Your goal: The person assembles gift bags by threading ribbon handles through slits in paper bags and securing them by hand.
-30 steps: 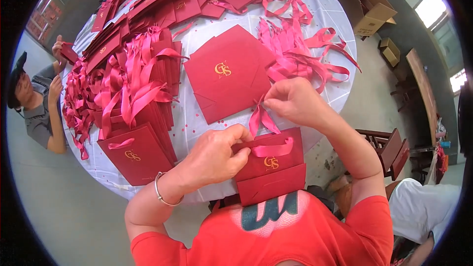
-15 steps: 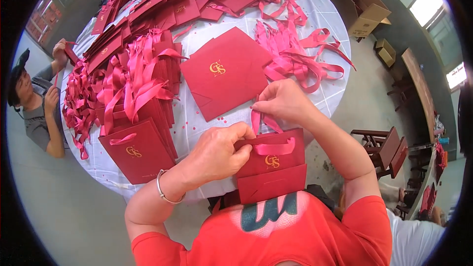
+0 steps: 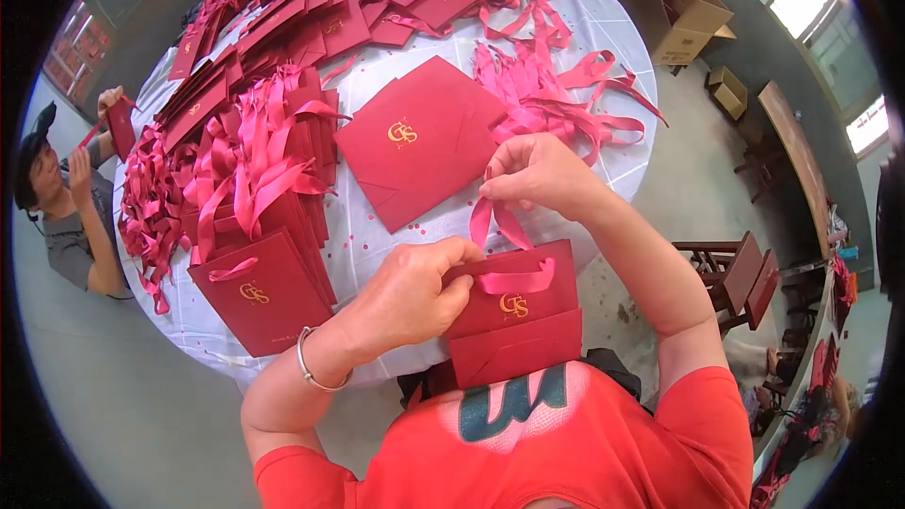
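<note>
Since the earlier views, the right hand (image 3: 528, 174) has been brought slightly leftward, above the bag (image 3: 518, 328) held at the near edge of the round table (image 3: 613, 30), close against the red shirt (image 3: 613, 443); the bag's pose has hardly been altered, so the ribbon work seems to be midway. A loose ribbon (image 3: 482, 223) is gripped between the right thumb and fingertips, drawn together, with 2 strands hanging toward the bag; whether a knot has been made cannot be told. The bag's top edge is pinched firmly by the left hand (image 3: 415, 287), beside a front handle (image 3: 518, 280). Just beyond the right hand, flat bags (image 3: 424, 146) are laid mid-table and a ribbon pile (image 3: 533, 90) is heaped toward the right edge, so room there is narrowed. The left edge is crowded by bags with handles (image 3: 259, 297), near the left forearm. Past that edge, 1 small bag (image 3: 122, 129) is held up by a co-worker's hand (image 3: 110, 100).
</note>
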The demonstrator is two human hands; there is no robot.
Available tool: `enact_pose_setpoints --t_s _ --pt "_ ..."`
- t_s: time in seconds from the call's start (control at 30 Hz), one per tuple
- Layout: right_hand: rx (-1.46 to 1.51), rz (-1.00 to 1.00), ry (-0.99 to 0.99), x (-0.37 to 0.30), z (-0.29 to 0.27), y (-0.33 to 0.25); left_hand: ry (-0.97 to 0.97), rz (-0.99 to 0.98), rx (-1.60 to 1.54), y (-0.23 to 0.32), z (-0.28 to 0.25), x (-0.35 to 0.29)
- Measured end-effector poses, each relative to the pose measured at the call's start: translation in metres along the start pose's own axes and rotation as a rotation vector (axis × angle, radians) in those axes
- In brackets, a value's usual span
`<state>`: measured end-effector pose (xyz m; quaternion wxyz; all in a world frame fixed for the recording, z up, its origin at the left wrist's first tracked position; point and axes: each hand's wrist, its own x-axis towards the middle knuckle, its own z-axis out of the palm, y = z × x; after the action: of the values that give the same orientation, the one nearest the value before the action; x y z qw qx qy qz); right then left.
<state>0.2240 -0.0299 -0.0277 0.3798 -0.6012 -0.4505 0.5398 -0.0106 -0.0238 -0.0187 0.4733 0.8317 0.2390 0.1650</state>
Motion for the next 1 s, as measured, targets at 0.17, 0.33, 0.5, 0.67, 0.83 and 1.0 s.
enact_pose_setpoints --t_s 0.17,0.33,0.5,0.67,0.83,1.0 --pt "0.166 0.002 -0.028 0.005 -0.006 0.004 -0.001 0.000 -0.026 0.000 0.001 -0.001" --pt "0.256 0.049 -0.045 0.008 -0.009 0.002 0.007 0.051 0.011 0.004 -0.002 -0.001" --pt "0.222 0.039 -0.009 0.011 -0.001 0.002 0.002 0.076 -0.017 0.001 0.004 -0.001" --pt "0.175 -0.089 0.065 0.010 0.012 0.006 0.003 0.128 0.006 -0.003 0.012 -0.001" --pt "0.053 -0.320 0.275 0.028 0.019 0.009 0.015 0.160 0.008 -0.008 0.016 0.001" --pt "0.016 -0.284 0.287 0.030 0.020 0.009 -0.035 0.080 -0.022 -0.004 0.010 0.002"
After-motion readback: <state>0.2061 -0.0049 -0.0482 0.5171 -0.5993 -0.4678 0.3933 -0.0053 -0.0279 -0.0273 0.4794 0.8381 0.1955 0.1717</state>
